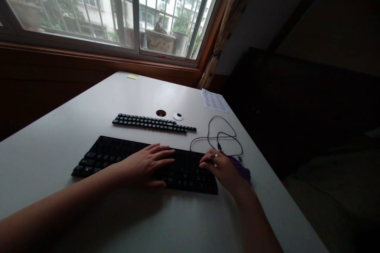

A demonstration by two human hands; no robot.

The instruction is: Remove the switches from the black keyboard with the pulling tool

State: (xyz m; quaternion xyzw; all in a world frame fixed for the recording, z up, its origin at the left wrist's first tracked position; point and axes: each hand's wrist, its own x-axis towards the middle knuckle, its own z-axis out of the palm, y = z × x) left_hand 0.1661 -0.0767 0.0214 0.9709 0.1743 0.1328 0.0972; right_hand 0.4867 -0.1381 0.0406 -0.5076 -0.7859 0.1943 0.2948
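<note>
A black keyboard (124, 145) lies at a slant on the white table. Keycaps show at its left end, while much of its middle is flat and dark. My left hand (148, 163) rests on the middle of the keyboard with its fingers stretched out. Over the keyboard's right end, my right hand (221, 168) has its thumb and fingers pinched together; what is between them, if anything, I cannot make out. Something small and shiny shows at its fingers. Behind the keyboard, loose black keycaps (148, 122) stand lined up in rows.
A purple cloth (242, 170) lies beside my right hand. A thin black cable (209, 137) loops behind it. Farther back are a round table hole (160, 113), its white cover (178, 116), a printed sheet (216, 101) and a yellow note (132, 76). A barred window (136, 12) stands beyond.
</note>
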